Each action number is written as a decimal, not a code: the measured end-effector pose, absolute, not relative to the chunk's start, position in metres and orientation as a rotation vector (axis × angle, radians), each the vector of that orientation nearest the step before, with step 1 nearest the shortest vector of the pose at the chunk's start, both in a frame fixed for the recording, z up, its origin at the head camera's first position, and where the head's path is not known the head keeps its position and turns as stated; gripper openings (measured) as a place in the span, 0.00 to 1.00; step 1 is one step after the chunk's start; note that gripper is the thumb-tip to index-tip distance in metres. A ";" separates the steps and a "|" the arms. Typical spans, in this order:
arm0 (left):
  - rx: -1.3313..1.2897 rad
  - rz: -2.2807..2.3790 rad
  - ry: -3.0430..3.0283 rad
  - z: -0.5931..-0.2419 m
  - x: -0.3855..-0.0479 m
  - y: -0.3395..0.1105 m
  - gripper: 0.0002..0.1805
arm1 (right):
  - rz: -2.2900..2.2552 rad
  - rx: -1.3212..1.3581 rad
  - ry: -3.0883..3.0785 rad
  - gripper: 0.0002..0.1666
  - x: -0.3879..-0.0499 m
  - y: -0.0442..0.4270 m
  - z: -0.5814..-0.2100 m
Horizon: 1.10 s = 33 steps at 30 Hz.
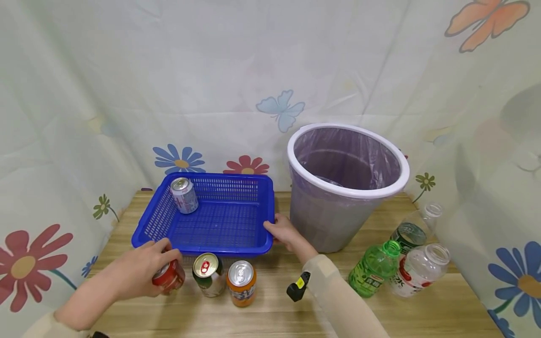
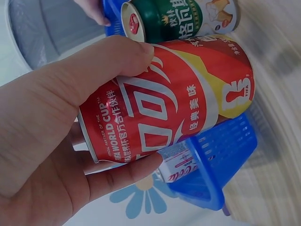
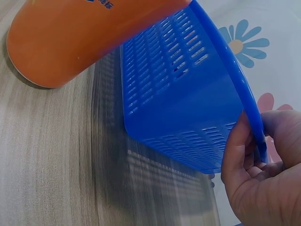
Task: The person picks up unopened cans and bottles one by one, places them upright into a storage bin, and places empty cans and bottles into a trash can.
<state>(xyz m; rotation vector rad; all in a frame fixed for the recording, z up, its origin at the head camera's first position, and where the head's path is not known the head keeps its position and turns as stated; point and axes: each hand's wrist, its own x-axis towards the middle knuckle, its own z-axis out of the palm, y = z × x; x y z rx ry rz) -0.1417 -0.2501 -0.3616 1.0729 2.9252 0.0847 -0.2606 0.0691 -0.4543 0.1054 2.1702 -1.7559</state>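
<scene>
Your left hand grips the red can; your right hand pinches the blue basket rim. A white can stands inside.

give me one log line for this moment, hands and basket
left hand: holds red can | right hand: grips blue basket by rim | inside basket: white can

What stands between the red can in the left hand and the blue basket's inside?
Only the near wall of the blue basket: the red can, held in the left hand, is outside it, near the front-left corner. The green can and orange can stand to the right.
</scene>
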 end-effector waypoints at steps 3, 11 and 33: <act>1.059 0.087 2.912 -0.357 -0.144 -0.250 0.32 | -1.769 0.102 2.162 0.19 -0.260 0.069 -0.455; 1.048 0.087 2.908 -0.350 -0.149 -0.251 0.31 | -1.780 0.088 2.162 0.19 -0.261 0.069 -0.455; 1.071 0.081 2.960 -0.336 -0.159 -0.265 0.28 | -1.769 0.099 2.163 0.19 -0.259 0.068 -0.453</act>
